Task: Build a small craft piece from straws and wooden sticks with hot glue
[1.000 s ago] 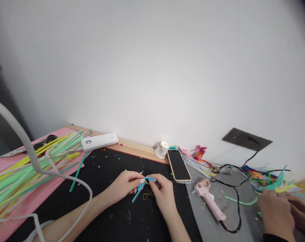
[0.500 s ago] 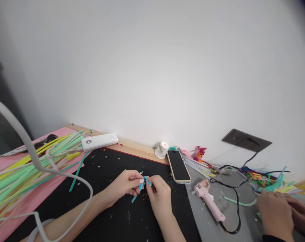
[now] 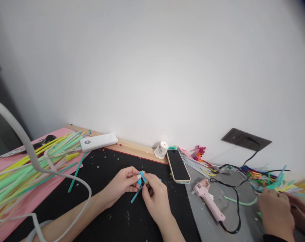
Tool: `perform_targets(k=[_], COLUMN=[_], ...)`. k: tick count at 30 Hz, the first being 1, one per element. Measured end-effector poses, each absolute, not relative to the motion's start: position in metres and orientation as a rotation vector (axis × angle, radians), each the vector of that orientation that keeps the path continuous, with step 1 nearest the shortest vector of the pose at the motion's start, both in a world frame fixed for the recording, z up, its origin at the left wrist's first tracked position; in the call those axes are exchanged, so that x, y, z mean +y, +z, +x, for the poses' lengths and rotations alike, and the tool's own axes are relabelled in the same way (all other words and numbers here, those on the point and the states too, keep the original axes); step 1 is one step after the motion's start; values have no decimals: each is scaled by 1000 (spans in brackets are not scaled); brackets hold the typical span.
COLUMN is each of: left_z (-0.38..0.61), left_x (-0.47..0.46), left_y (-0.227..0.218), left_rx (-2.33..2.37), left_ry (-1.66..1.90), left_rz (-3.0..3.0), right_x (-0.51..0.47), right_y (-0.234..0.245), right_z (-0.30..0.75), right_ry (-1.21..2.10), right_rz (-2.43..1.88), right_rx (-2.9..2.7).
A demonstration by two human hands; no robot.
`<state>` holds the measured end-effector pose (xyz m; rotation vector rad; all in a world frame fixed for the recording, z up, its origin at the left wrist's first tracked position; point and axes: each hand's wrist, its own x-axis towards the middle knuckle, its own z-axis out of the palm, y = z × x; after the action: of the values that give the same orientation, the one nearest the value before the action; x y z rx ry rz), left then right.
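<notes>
Over the black mat (image 3: 112, 211), both hands meet at a bent blue pipe cleaner (image 3: 135, 197). My left hand (image 3: 122, 185) pinches it between thumb and fingertips. From the other side my right hand (image 3: 157, 196) grips it too, fingers curled. A small loop stands up between the fingertips, and a straight end points down toward the left. A bit of yellow shows by the right fingers; I cannot make out what it is. The fingers hide part of the loop.
Left, a pile of pipe cleaners (image 3: 21, 181) lies on pink paper, a white cable (image 3: 78, 178) crossing in front. A white power bank (image 3: 99, 142), paper cup (image 3: 161, 150) and phone (image 3: 179, 166) stand behind. Right are a pink glue gun (image 3: 210, 201) and a co-worker's hands (image 3: 275, 211).
The blue pipe cleaner has turned between my fingers, and its loop now stands up larger. My right hand has shifted slightly left. The co-worker's hands moved a little.
</notes>
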<state>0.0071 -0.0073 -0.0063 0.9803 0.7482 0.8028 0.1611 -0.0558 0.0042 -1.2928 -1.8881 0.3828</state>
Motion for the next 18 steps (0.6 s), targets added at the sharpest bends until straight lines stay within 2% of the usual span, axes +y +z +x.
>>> perform_targets(k=[12,18], left_z=[7,6], left_x=[-8,-7], left_y=[-7,-6], left_rx=[730,691], left_ry=[842,832], left_rz=[881,876], right_x=[-57,-54], right_y=[6,9], right_z=[160,162], right_ry=[353,454], right_rz=[-1236,-1239], right_rx=[-1938,-1923])
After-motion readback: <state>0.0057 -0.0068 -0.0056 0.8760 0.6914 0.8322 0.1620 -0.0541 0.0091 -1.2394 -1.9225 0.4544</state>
